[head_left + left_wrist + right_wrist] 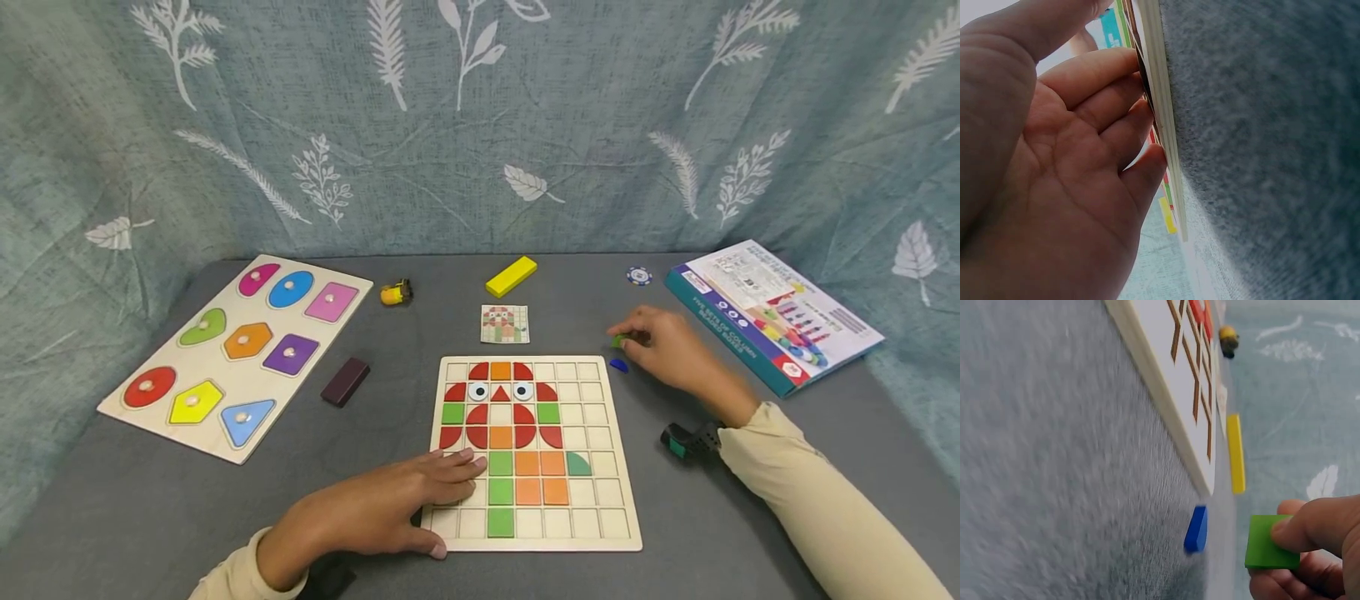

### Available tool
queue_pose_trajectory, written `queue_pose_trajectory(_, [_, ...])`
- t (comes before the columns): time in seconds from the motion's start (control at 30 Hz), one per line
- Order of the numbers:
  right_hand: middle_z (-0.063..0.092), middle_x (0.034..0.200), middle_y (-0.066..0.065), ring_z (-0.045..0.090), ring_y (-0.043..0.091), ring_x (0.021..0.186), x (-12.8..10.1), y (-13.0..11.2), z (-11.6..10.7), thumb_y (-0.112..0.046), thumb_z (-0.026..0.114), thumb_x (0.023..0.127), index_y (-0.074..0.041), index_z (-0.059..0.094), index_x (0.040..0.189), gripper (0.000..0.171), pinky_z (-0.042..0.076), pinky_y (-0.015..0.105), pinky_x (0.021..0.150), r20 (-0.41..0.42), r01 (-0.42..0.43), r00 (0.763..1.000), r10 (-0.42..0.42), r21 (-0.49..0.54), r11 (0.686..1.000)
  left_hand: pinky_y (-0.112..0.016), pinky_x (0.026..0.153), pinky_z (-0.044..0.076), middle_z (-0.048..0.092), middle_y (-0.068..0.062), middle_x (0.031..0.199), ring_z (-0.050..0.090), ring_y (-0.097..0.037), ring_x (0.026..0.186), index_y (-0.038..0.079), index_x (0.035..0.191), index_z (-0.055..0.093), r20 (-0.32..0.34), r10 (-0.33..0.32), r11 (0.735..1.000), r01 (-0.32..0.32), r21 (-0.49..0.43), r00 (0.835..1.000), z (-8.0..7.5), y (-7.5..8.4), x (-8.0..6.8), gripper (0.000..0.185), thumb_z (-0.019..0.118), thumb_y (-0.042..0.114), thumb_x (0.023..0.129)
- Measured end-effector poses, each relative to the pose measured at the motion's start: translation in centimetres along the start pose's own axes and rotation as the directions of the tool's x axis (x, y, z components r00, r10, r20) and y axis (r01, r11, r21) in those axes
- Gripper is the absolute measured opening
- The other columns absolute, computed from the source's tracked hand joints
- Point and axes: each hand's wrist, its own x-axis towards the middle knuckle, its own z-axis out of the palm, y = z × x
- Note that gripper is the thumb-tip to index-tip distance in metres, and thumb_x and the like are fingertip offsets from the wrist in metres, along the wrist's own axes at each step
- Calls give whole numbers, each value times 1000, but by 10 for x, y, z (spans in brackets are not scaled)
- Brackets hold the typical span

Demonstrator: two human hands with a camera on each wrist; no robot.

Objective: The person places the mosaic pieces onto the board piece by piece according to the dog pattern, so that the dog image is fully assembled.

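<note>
Just right of the grid board (600, 454), your right hand (663, 350) is pinching a green tile (1269, 542) above the counter (375, 517), a blue piece (618, 364) lying just beside it. Your left hand (375, 512) is resting flat, fingers relaxed, on the board's near-left corner.

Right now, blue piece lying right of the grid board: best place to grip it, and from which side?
Pinch the blue piece across its two long side edges, from above. It lies flat on the grey cloth, clear of the grid board, so both edges look free.
</note>
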Motion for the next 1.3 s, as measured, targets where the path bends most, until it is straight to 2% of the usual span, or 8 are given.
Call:
queue_pose_trajectory(0.2, [66, 96, 8, 60, 19, 83, -11, -11, 0, 7, 63, 87, 2, 73, 105, 20, 49, 40, 70, -18, 32, 999, -31, 28, 999, -42, 111, 29, 31, 6, 155, 20, -17, 145, 14, 146, 45, 2, -2, 1000, 2, 1, 1000, 1, 0, 1, 68, 75, 27, 87])
queue_pose_trajectory(0.43, [67, 95, 1, 59, 13, 81, -25, -25, 4, 5, 67, 87, -2, 73, 105, 20, 52, 34, 71, 45, 52, 997, -57, 94, 994, -43, 111, 28, 31, 7, 155, 20, -17, 145, 14, 146, 46, 1, -11, 1000, 11, -3, 1000, 1, 1, 0, 67, 76, 26, 86])
queue_pose_trajectory(0.63, [67, 94, -3, 60, 9, 80, -34, -36, 10, 7, 70, 83, -5, 74, 100, 21, 52, 32, 70, 40, 124, 991, -130, 116, 985, -44, 111, 28, 32, 6, 155, 21, -17, 145, 13, 145, 47, -7, -13, 1000, 13, -12, 1000, 1, 1, 0, 67, 76, 25, 86])
queue_pose_trajectory(0.73, [68, 94, -4, 61, 8, 81, -38, -41, 12, 8, 70, 82, -6, 75, 99, 23, 53, 32, 71, 53, 135, 988, -143, 132, 982, -44, 111, 28, 32, 6, 155, 21, -17, 145, 13, 145, 47, -6, -14, 1000, 14, -10, 1000, 1, 1, 0, 67, 76, 25, 86])
queue_pose_trajectory(1.0, [70, 99, -6, 59, 10, 85, -50, -56, 18, 3, 70, 84, -10, 75, 100, 21, 50, 31, 70, 171, 120, 973, -154, 192, 974, -44, 111, 28, 32, 7, 155, 21, -17, 145, 14, 146, 47, -4, -21, 1000, 21, -13, 1000, 1, 0, 0, 67, 76, 26, 86])
queue_pose_trajectory(1.13, [68, 96, -8, 59, 10, 84, -56, -62, 20, 3, 71, 84, -13, 75, 99, 22, 50, 30, 70, 194, 133, 963, -186, 257, 957, -44, 111, 28, 32, 7, 155, 21, -17, 145, 14, 146, 46, -2, -23, 1000, 23, -9, 1000, 1, 0, 0, 68, 76, 27, 86])
queue_pose_trajectory(1.3, [69, 96, -8, 58, 10, 81, -60, -72, 20, -4, 72, 87, -15, 75, 99, 16, 49, 29, 67, 269, 81, 947, -177, 332, 940, -43, 111, 29, 32, 7, 155, 20, -17, 145, 15, 146, 46, 4, -25, 1000, 25, -5, 1000, 0, 1, 0, 68, 76, 27, 86])
